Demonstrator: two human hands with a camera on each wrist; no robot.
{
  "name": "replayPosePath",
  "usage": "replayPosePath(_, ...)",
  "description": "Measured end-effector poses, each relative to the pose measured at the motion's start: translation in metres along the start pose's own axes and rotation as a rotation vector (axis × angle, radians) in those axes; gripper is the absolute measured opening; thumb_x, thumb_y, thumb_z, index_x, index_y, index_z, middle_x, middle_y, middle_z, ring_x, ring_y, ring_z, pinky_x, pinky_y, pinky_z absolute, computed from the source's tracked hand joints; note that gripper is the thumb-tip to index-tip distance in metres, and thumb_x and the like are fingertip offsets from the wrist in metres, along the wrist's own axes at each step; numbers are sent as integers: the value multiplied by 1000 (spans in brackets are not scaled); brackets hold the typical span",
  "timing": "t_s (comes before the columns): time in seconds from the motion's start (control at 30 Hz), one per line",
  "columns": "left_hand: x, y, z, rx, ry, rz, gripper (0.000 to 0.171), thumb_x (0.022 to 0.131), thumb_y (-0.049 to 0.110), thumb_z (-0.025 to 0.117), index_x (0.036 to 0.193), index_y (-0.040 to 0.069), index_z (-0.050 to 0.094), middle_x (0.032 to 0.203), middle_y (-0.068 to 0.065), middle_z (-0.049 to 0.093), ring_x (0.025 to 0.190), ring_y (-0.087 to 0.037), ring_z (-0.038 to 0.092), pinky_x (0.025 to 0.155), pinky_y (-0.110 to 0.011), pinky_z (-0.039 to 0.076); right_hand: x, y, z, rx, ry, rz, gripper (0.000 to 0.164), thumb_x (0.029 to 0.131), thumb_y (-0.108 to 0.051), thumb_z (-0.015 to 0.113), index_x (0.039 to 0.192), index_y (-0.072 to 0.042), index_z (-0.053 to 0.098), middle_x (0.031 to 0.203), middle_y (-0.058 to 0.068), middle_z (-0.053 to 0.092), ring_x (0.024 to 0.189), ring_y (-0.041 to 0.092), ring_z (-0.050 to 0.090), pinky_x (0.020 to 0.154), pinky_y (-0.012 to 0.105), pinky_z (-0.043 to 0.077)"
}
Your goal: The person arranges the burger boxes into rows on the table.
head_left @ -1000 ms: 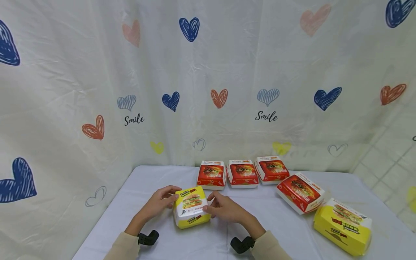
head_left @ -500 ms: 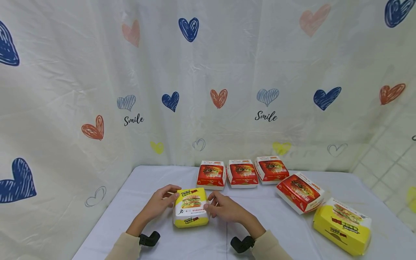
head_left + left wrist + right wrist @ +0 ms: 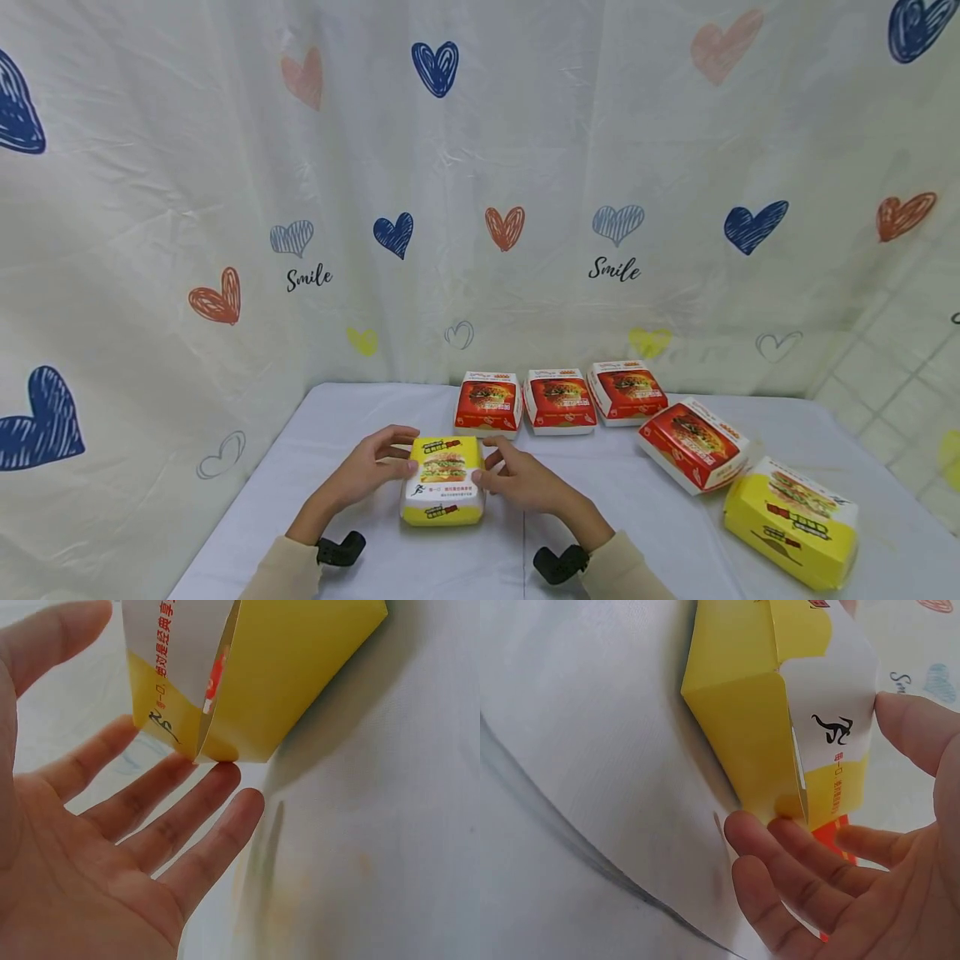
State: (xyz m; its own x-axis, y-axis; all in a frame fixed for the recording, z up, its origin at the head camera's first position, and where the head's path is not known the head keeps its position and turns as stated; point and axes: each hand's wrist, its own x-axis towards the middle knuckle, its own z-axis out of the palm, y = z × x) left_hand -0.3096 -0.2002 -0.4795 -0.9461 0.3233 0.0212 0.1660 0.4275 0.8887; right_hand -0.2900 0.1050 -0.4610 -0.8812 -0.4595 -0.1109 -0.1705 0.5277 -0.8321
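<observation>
A yellow and white burger box [image 3: 442, 483] with a sandwich picture on its lid lies on the white-covered table between both hands. At its left side is my left hand [image 3: 375, 462]; in the left wrist view its long fingers [image 3: 217, 787] are nearly straight, tips touching the box's far corner, with the thumb a small gap off the lid. My right hand [image 3: 525, 479] holds the right side. The right wrist view shows its thumb [image 3: 919, 731] against the lid's edge and its bent fingers [image 3: 810, 862] at the far corner. The box's underside is hidden.
Behind it stand three red burger boxes [image 3: 560, 404] in a row by the heart-printed curtain [image 3: 540, 308]. To the right a fourth-colour match, another red box [image 3: 693, 446], sits angled beside a second yellow box [image 3: 791, 525]. The white tablecloth [image 3: 585, 567] has a crease in front.
The yellow box between the hands has turned slightly clockwise, from askew to nearly square, and shifted a little right. Both hands stay at its sides; the left thumb's tip has lowered slightly.
</observation>
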Motion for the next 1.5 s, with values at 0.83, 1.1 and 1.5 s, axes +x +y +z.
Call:
replayPosePath(0.83, -3, 4, 4, -18, -68, 7, 70, 91, 40, 78, 149, 13, 50, 146, -9, 57, 131, -33, 57, 104, -54, 51, -2, -1, -4, 8, -28, 5, 84, 90, -50, 74, 157, -17, 36, 148, 13, 52, 116, 27, 62, 89, 51, 59)
replayPosePath(1.1, -1, 1, 8, -30, -77, 1, 70, 93, 40, 75, 152, 14, 48, 151, -9, 53, 135, -35, 53, 104, -53, 52, -3, 0, -6, 0, -33, 16, 84, 90, -50, 73, 157, -16, 36, 146, 15, 54, 118, 29, 62, 91, 52, 58)
replayPosePath(1.5, 0, 2, 13, -21, -84, 21, 66, 97, 41, 69, 154, 19, 45, 159, -8, 45, 140, -38, 48, 108, -59, 47, -3, 2, -10, -2, -32, 21, 85, 90, -52, 73, 157, -16, 36, 145, 13, 55, 116, 27, 62, 89, 50, 59)
